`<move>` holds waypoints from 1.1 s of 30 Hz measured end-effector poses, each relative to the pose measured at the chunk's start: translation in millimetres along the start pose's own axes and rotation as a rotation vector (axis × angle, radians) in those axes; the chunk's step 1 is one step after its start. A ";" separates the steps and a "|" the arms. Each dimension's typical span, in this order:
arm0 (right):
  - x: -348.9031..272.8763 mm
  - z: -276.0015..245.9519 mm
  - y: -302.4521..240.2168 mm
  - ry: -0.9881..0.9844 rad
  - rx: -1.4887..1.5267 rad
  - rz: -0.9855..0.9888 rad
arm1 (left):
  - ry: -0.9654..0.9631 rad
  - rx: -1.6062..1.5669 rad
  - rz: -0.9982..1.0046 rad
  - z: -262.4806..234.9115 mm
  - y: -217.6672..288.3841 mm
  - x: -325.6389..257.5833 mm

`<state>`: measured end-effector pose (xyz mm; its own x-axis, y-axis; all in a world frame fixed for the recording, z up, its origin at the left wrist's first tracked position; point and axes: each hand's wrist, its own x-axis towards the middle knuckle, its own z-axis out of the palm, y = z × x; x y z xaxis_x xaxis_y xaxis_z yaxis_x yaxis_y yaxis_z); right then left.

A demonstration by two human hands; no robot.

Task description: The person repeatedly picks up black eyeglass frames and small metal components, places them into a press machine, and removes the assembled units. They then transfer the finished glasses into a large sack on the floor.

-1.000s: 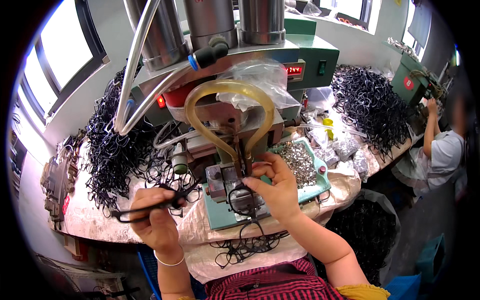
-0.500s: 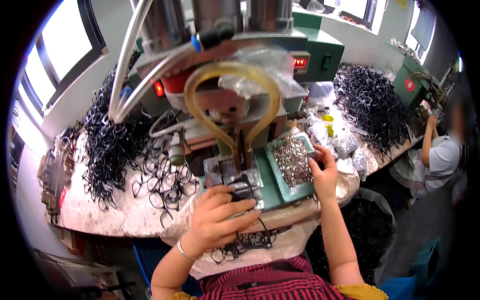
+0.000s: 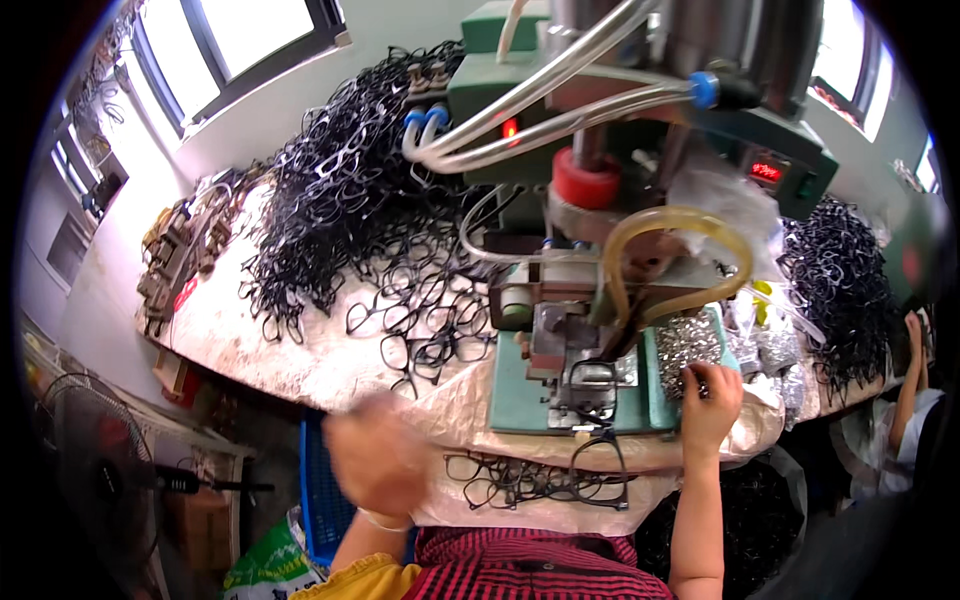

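Note:
My left hand point(image 3: 380, 455) is smeared by motion over the table's front edge, left of the press; its fingers cannot be made out. My right hand point(image 3: 712, 405) is at the near end of a green tray point(image 3: 656, 395) of small shiny metal parts point(image 3: 686, 345). Its thumb and fingers are pinched together; what they hold, if anything, is too small to name. A black eyeglass frame point(image 3: 601, 440) sits at the metal fixture point(image 3: 560, 345) under the press, one rim hanging over the front. More eyeglass frames point(image 3: 510, 480) lie on the cloth in front of me.
A press with a red collar point(image 3: 585, 180), clear hoses and a yellowish tube loop point(image 3: 690, 218) rises ahead. Piles of black eyeglass frames point(image 3: 340, 180) stand left and right point(image 3: 835, 270). A blue crate point(image 3: 318, 500) is below the left edge. Another person's arm point(image 3: 908, 375) shows far right.
My left hand has left the fixture and swung left and toward me. My right hand has stayed at the tray, its fingers now pinched. The view has shifted left.

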<state>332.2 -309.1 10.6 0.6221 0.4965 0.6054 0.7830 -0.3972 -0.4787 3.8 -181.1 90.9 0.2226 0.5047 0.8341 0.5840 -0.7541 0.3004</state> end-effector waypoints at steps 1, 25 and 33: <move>-0.2 1.1 1.1 0.025 0.002 -0.019 | 0.103 0.078 -0.206 -6.6 -13.3 7.8; -25.0 -42.2 37.6 0.059 0.541 0.415 | -0.538 0.067 -0.571 83.5 -238.1 -11.4; 30.6 -30.1 -74.3 -0.182 0.700 -0.110 | -0.211 -0.783 -0.654 101.5 -163.9 19.1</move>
<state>293.1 -287.7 83.8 0.4829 0.6498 0.5871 0.6213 0.2182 -0.7526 -8.5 -5.2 10.7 0.2211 0.9195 0.3251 -0.0134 -0.3305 0.9437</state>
